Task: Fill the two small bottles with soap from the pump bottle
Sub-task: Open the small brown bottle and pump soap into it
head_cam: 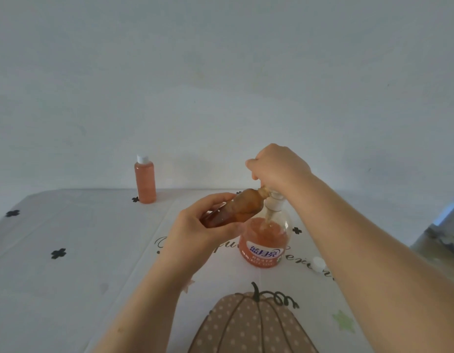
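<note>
Nearest, at centre frame, the left hand (205, 230) has its grip curled round a tilted small bottle (236, 210), mouth against the pump bottle (265, 240) spout. The grip of the right hand (279, 166) closes over that pump bottle's head. Farther, upper left, a capped filled bottle (145, 182) stands on the surface (68, 250).

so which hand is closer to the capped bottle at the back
Left. The left hand sits to the right of the capped small bottle, nearer the camera, holding the uncapped bottle; the right hand is farther right, atop the pump bottle.
</note>
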Demonstrator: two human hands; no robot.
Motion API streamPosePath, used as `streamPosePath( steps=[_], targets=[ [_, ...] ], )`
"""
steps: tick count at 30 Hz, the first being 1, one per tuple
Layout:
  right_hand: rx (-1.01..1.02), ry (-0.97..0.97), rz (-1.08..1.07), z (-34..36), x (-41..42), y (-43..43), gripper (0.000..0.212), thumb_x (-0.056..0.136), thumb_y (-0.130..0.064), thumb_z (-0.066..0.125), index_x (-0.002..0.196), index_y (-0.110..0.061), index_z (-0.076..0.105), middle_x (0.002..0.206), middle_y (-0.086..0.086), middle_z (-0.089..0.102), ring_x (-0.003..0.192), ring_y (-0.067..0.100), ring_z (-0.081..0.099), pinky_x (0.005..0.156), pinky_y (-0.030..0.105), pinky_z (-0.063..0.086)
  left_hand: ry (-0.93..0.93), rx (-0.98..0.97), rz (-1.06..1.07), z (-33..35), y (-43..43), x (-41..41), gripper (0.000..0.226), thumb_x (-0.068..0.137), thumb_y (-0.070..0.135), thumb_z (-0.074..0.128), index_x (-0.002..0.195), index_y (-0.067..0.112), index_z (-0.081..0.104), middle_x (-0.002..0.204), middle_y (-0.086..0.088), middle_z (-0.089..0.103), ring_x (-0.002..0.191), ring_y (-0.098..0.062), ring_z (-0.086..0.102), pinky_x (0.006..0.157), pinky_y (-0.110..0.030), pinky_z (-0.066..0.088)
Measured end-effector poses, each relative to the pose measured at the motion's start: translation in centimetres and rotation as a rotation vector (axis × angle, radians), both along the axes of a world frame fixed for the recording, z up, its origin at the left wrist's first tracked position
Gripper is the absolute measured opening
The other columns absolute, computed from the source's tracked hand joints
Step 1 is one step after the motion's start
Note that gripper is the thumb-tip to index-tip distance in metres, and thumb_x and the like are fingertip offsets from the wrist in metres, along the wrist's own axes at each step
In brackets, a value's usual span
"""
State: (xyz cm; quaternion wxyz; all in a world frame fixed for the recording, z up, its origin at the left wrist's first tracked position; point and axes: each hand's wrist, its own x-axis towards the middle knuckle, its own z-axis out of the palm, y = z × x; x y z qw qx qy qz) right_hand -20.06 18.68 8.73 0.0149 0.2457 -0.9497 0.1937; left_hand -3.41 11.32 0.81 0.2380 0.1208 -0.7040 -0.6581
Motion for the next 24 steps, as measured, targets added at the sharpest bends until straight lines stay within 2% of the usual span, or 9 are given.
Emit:
streamPosePath(
  steps=[4,8,16,22,24],
  targets=[
    [0.012,0.022,0.009,0.9,0.1,0.1,0.023,0.091,-0.025,0.050,0.093,-0.012,0.070,0.088,0.003,0.074,0.083,0.024,0.069,0.059,0.026,0.041,0.013,0.002,-0.006,0.2,0.1,0.2,0.042,0.071,0.007,0.083,0.106,0.029,0.072,0.093,0.006,0.076,0.084,-0.014,0.072,0.073,-0.026,0.057],
    [0.070,0.074,0.025,1.2,0.3,0.1,0.015,0.090,-0.019,0.052,0.084,-0.013,0.064,0.083,0.003,0.069,0.067,0.022,0.057,0.055,0.024,0.035,0.017,-0.007,-0.008,0.3,0.2,0.3,0.043,0.072,0.007,0.082,0.106,0.030,0.072,0.093,0.008,0.076,0.084,-0.013,0.072,0.073,-0.026,0.057],
    [0.014,-0.005,-0.005,1.0,0.3,0.0,0.021,0.088,-0.018,0.052,0.093,-0.012,0.071,0.084,0.005,0.073,0.075,0.025,0.067,0.057,0.024,0.039,0.035,0.012,0.007,0.4,0.5,0.2,0.042,0.071,0.004,0.082,0.104,0.028,0.073,0.088,0.010,0.076,0.076,-0.003,0.070,0.061,-0.011,0.049],
    [0.021,-0.017,-0.008,0.4,-0.1,-0.1,0.023,0.090,-0.022,0.051,0.093,-0.012,0.071,0.089,0.004,0.074,0.070,0.023,0.061,0.057,0.025,0.040,0.017,0.001,0.008,0.3,0.3,0.2,0.042,0.069,0.008,0.084,0.104,0.029,0.073,0.088,0.009,0.076,0.078,-0.010,0.071,0.064,-0.018,0.054],
    [0.019,-0.033,-0.013,-0.2,-0.4,-0.3,0.023,0.089,-0.023,0.051,0.093,-0.013,0.072,0.090,0.004,0.074,0.075,0.023,0.065,0.059,0.026,0.041,0.004,-0.015,0.019,0.2,0.1,0.2,0.042,0.069,0.011,0.085,0.103,0.032,0.073,0.087,0.010,0.076,0.077,-0.012,0.071,0.065,-0.021,0.055]
  ],
)
